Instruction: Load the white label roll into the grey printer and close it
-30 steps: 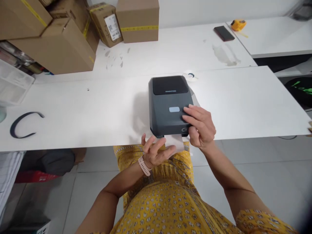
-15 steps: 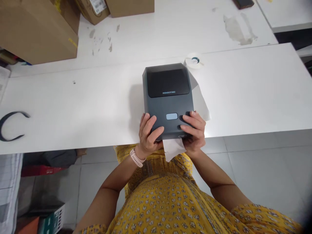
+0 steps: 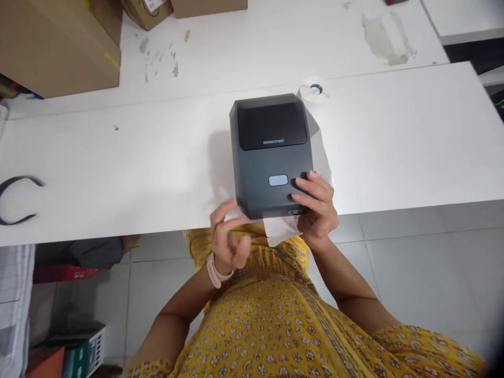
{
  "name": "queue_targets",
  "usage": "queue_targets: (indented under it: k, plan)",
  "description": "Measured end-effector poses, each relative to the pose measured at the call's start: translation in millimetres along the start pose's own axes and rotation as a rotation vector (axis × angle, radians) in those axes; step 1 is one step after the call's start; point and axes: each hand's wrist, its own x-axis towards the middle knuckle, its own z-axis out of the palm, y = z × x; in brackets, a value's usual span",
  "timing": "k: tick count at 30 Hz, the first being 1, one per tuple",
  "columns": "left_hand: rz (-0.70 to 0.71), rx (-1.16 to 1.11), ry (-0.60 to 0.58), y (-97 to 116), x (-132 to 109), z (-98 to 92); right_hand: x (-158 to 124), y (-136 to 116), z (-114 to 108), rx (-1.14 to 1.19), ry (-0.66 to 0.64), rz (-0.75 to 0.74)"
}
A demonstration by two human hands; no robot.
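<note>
A dark grey label printer (image 3: 260, 165) with a black lid and a light blue button is at the front edge of the white table. My right hand (image 3: 318, 205) grips its lower right corner, fingers on the top face and the thumb side out of sight. Off the lower left corner, my left hand (image 3: 229, 236) is apart from the printer, its fingers spread and slightly blurred, holding nothing. White paper (image 3: 281, 229) hangs below the printer's front edge. More white paper (image 3: 323, 152) lies under its right side.
A white tape roll (image 3: 315, 90) lies behind the printer's right corner. A black curved band (image 3: 8, 185) rests at the table's left end. Cardboard boxes (image 3: 79, 52) stand at the back left. Below the table, at lower left, is a green box (image 3: 81, 357).
My left hand has let go of the printer's left side and moved down and away with its fingers apart. My right hand keeps its grip. The view has shifted slightly.
</note>
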Motion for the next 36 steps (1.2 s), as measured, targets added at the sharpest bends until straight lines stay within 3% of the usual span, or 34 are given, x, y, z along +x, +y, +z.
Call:
queue_targets:
  k: [2,6,8,10,13,21,27,31,33,36]
  plan:
    - [-0.246,-0.242,0.012,17.0,-8.9,-5.4,5.1,-8.6,1.2,0.069,0.082,-0.05]
    - [-0.868,-0.63,-0.422,39.3,-3.7,6.8,7.7,-22.0,5.6,0.024,0.121,0.005]
    - [-1.052,-0.676,-0.504,45.1,5.8,17.1,6.9,-23.5,6.1,0.029,0.11,0.011]
    - [-1.118,-0.688,-0.486,49.0,12.6,24.2,7.0,-22.9,4.0,0.065,0.075,0.012]
    - [-1.081,-0.651,-0.436,51.6,13.2,27.4,11.2,-23.8,-2.7,0.052,0.019,-0.005]
    - [-0.777,-0.452,-0.428,42.7,0.4,16.4,37.3,-47.1,-17.4,-0.12,-0.208,0.033]
    - [-0.499,-0.306,0.015,34.4,1.3,4.4,48.2,-49.9,-17.2,-0.33,-0.243,-0.005]
    - [-0.268,-0.156,0.276,28.5,16.8,9.9,54.7,-41.2,-16.2,-0.306,-0.242,-0.04]
    - [-0.21,-0.112,0.274,26.0,22.1,16.2,53.3,-37.5,-17.7,-0.214,-0.27,-0.006]
    - [-0.223,-0.155,0.148,21.9,20.6,25.1,39.8,-34.8,-20.5,-0.006,-0.278,0.083]
